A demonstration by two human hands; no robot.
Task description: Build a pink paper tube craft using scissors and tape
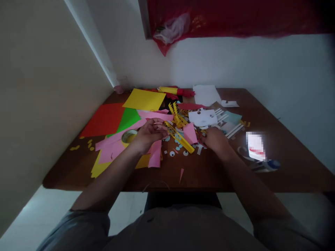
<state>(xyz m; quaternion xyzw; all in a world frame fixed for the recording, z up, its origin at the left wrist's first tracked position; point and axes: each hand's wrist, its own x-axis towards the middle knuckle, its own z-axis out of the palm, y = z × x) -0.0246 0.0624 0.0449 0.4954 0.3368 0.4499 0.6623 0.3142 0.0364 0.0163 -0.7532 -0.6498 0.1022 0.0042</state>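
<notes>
My left hand (151,134) hovers over the pink paper, fingers loosely bent and apart. Its fingertips are beside the upper end of a folded yellow paper strip (183,141) with a toothed edge; I see nothing held. My right hand (215,138) is lowered into the scraps right of a pink paper square (190,133). Its fingers are curled down around something dark that I cannot make out. Two googly eyes, the left one (172,153) and the right one (185,153), lie in front of the strip. Behind it stands a yellow paper piece with jagged ends (178,116).
Yellow (143,99), red (103,120) and green (128,120) sheets lie at left, near a tape roll (129,136). A yellow-and-red paper roll (175,91) lies at the back. At right are a white sheet with holes (202,118), white strips (233,130) and a bright phone screen (255,144).
</notes>
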